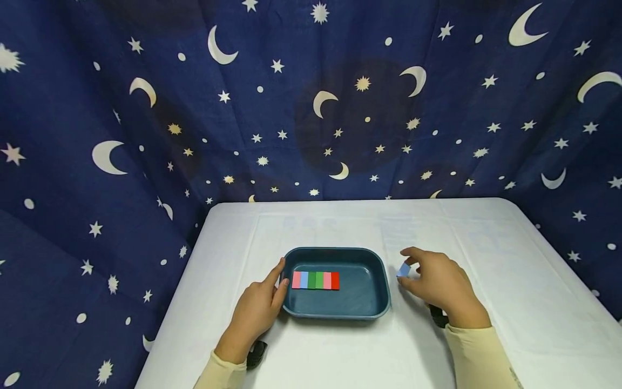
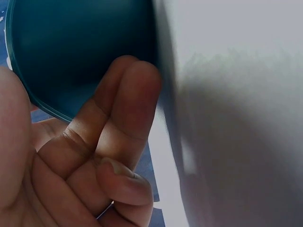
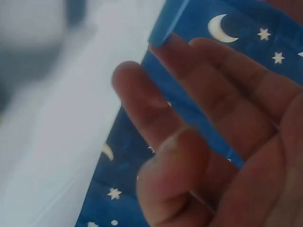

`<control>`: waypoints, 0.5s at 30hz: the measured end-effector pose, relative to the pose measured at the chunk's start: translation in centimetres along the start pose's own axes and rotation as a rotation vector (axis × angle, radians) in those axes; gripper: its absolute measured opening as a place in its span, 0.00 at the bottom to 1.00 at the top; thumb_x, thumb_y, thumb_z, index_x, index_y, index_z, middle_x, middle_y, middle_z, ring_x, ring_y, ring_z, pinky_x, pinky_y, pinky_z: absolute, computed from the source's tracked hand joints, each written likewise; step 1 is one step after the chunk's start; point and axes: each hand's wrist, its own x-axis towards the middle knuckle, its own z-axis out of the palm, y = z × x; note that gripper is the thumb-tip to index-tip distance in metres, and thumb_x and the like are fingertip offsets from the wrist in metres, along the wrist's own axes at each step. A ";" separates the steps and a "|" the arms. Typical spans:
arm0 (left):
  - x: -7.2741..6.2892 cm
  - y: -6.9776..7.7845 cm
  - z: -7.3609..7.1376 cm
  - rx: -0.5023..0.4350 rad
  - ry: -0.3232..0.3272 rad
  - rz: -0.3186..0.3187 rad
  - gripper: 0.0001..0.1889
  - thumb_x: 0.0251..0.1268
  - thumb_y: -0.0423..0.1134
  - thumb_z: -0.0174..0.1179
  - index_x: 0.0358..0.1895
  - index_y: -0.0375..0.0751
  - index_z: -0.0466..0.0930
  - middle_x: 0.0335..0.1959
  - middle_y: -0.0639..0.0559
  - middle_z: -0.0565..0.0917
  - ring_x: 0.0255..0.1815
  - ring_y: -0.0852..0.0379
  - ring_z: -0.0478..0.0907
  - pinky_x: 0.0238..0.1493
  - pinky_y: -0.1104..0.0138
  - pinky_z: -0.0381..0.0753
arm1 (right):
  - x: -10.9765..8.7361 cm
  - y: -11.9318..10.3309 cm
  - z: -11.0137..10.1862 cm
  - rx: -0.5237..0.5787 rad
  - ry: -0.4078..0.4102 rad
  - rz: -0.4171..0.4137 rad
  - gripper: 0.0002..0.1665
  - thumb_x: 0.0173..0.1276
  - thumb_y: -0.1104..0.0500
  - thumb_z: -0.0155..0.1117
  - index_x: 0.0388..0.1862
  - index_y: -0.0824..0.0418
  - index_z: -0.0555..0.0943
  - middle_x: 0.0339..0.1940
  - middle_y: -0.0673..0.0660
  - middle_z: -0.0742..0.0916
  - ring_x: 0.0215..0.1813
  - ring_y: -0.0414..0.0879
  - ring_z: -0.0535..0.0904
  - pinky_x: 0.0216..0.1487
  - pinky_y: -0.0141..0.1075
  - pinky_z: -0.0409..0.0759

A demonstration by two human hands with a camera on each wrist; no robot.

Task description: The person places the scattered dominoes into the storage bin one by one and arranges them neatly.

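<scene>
A dark teal rectangular tray (image 1: 359, 309) sits on the table, with a side-by-side row of small coloured blocks (image 1: 316, 280) inside: pink, light blue, green and red. My left hand (image 1: 258, 306) grips the tray's left rim; in the left wrist view, its fingers (image 2: 137, 94) lie against the tray's outer wall (image 2: 80, 47). To the right of the tray, my right hand (image 1: 439, 281) pinches a light blue block (image 1: 403, 269) between thumb and fingers, tilted above the table. The right wrist view shows this block (image 3: 168, 21) at the fingertips, partly cut off by the frame's top.
A white cloth covers the table (image 1: 233, 243). Behind it and at both sides hangs a dark blue curtain (image 1: 291, 119) with moons and stars. Dark bands (image 1: 256, 354) show at both wrists.
</scene>
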 end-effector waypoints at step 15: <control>-0.1 0.0 -0.1 0.013 0.000 0.001 0.29 0.85 0.54 0.51 0.81 0.49 0.68 0.14 0.71 0.68 0.13 0.68 0.63 0.17 0.67 0.65 | 2.9 -6.6 -0.5 0.063 0.151 -0.211 0.29 0.60 0.47 0.80 0.61 0.50 0.87 0.52 0.48 0.90 0.41 0.46 0.86 0.34 0.43 0.78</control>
